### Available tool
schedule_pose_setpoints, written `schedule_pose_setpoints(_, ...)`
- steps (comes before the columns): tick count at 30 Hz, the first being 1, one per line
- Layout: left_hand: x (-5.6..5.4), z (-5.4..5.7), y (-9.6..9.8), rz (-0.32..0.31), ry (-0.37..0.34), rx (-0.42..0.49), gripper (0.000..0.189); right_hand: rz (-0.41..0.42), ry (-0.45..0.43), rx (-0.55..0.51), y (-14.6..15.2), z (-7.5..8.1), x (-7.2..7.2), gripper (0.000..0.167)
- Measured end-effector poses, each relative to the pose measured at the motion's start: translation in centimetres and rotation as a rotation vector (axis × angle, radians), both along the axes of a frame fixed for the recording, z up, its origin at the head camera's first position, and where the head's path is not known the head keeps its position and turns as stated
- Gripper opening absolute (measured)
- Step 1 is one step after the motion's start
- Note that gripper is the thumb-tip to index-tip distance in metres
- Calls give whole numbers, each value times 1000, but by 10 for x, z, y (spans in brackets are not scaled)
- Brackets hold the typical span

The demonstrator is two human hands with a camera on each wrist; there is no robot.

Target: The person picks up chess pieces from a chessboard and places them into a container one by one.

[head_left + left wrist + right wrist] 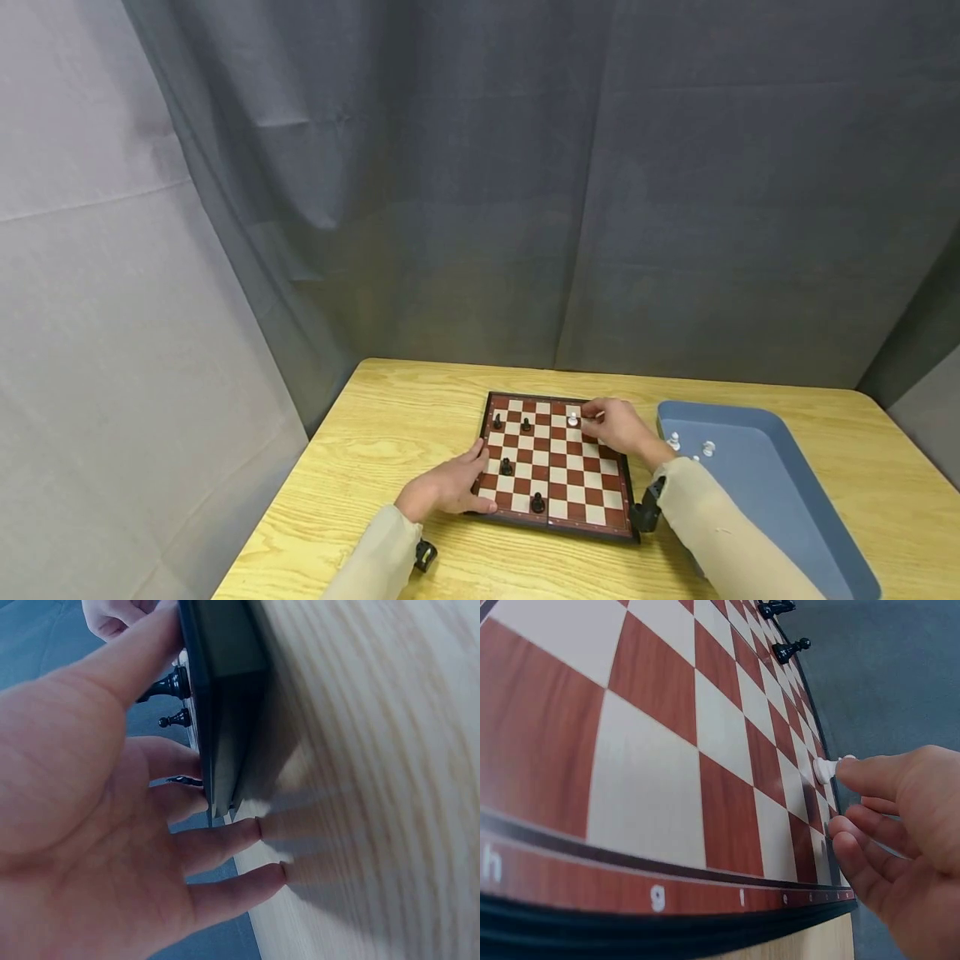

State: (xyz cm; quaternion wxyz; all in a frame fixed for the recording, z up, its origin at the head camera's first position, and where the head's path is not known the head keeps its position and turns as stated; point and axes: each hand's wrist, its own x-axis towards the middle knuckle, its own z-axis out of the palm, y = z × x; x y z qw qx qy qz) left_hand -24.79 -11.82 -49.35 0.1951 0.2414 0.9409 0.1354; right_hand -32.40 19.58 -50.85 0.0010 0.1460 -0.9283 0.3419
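Observation:
A red-and-white chessboard [564, 467] lies on the table with several black chess pieces, among them one near the front edge [537, 502]. A white chess piece [573, 419] stands upright near the board's far right. Just to its right is my right hand [618, 427]; in the right wrist view the thumb [877, 776] overlaps the white piece, with the other fingers spread apart from the thumb. Against the board's left side rests my left hand [450, 485], thumb over the rim. Two of its fingertips [274, 874] touch the tabletop, fingers nearly straight.
Right of the board sits a blue tray [780, 500] holding white chess pieces, one upright [673, 441] and one on its side [708, 448]. The wooden table [420, 400] ends at a grey curtain [480, 250] behind.

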Motion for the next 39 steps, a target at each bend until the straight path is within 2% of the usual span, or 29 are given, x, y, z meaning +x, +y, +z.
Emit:
schedule_pose_setpoints(7, 1, 0, 1, 6, 8, -2, 91, 6, 36, -8, -7, -4, -6, 34)
schedule_pose_setpoints(16, -1, -2, 3, 6, 13, -15, 91, 17, 30, 9, -17, -5, -9, 34)
schedule_pose_setpoints(23, -2, -3, 3, 15, 11, -17, 93, 22, 28, 47, -20, -8, -13, 26)
schedule_pose_setpoints(32, -2, -3, 3, 12, 6, -12, 92, 11, 29, 56, -20, -8, -10, 14)
schedule_pose_setpoints(39, -2, -1, 5, -2, 0, -12, 89, -9, 13, 44, -17, -8, -9, 13)
